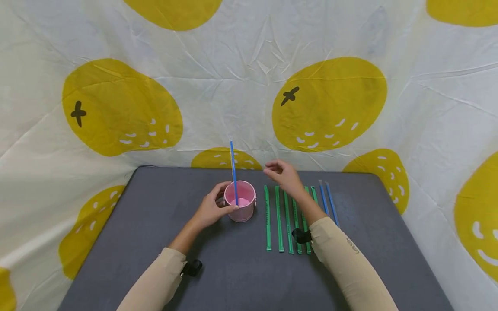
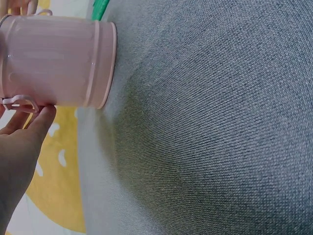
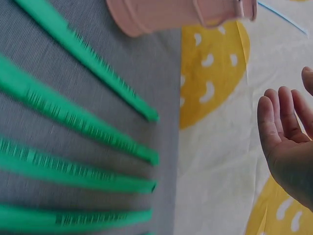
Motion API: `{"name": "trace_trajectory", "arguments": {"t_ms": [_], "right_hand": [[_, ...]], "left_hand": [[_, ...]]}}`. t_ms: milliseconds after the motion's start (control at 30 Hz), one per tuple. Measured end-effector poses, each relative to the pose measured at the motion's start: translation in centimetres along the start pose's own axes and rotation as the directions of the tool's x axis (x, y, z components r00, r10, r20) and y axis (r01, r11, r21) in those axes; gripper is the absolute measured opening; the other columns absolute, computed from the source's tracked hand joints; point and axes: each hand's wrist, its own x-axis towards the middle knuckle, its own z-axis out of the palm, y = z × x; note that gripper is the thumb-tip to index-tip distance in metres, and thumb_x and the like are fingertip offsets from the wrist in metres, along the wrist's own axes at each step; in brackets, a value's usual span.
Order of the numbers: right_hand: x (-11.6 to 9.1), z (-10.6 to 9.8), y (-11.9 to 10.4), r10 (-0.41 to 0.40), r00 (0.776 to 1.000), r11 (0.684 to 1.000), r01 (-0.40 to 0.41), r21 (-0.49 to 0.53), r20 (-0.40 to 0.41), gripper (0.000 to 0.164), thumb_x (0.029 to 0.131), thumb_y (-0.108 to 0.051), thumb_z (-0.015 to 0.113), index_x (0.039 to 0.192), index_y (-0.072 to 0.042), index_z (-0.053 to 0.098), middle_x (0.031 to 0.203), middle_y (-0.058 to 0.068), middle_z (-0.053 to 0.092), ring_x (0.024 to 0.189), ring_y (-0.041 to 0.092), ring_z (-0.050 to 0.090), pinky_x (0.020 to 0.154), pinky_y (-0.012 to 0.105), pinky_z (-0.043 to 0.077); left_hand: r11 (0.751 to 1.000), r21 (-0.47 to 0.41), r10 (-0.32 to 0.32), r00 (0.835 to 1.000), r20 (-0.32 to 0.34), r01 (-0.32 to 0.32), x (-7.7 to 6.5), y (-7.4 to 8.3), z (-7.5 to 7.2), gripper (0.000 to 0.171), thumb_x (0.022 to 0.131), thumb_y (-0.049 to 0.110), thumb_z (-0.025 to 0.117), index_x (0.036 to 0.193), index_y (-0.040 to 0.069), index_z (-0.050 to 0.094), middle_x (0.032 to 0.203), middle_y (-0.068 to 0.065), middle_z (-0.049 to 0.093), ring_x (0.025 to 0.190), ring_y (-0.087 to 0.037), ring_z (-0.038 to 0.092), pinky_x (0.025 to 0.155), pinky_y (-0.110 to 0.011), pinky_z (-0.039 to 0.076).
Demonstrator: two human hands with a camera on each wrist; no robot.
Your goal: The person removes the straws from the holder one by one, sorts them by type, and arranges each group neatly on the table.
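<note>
A small pink bucket [image 1: 242,214] with little side handles stands on the dark table, and my left hand [image 1: 209,210] holds it at its left side, thumb at the near rim. Inside it one blue straw [image 1: 233,166] in a clear wrapper leans upright, rising well above the rim. My right hand [image 1: 286,178] is raised to the right of the bucket, fingers loosely bent and empty. In the right wrist view its palm [image 3: 291,152] shows nothing held. Below that arm lie several green wrapped straws [image 1: 267,220] with dark print, side by side.
Two more blue straws [image 1: 323,198] lie right of the green row, partly behind the right forearm. The dark cloth-covered table [image 1: 233,268] ends at a white curtain [image 1: 229,103] with yellow fruit prints. Dark wrist cameras [image 1: 192,268] sit on both sleeves.
</note>
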Motion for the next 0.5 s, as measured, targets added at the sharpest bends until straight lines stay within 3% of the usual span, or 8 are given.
{"name": "trace_trajectory", "arguments": {"t_ms": [300,500], "right_hand": [[2.0,4.1,-1.3,-0.074,0.992,0.992,0.084,-0.097,0.100,0.033,0.096,-0.025,0.077,0.121,-0.006,0.069,0.111,0.012,0.075,0.099,0.026,0.071,0.085,0.037,0.061],[2.9,5.6,-2.9,-0.070,0.990,0.987,0.086,-0.136,0.121,0.037,0.094,-0.029,0.078,0.122,-0.006,0.068,0.110,0.010,0.075,0.099,0.024,0.070,0.087,0.037,0.061]], "left_hand": [[1.000,0.003,0.014,1.000,0.002,-0.014,-0.1,-0.1,-0.1,0.079,0.085,0.027,0.088,0.151,0.024,0.045,0.144,-0.009,0.058,0.134,-0.033,0.059,0.109,-0.052,0.050],[1.000,0.001,0.013,1.000,0.004,-0.013,0.0,0.2,-0.1,0.079,0.085,0.027,0.088,0.151,0.023,0.045,0.144,-0.009,0.058,0.134,-0.033,0.058,0.109,-0.052,0.051]]}}
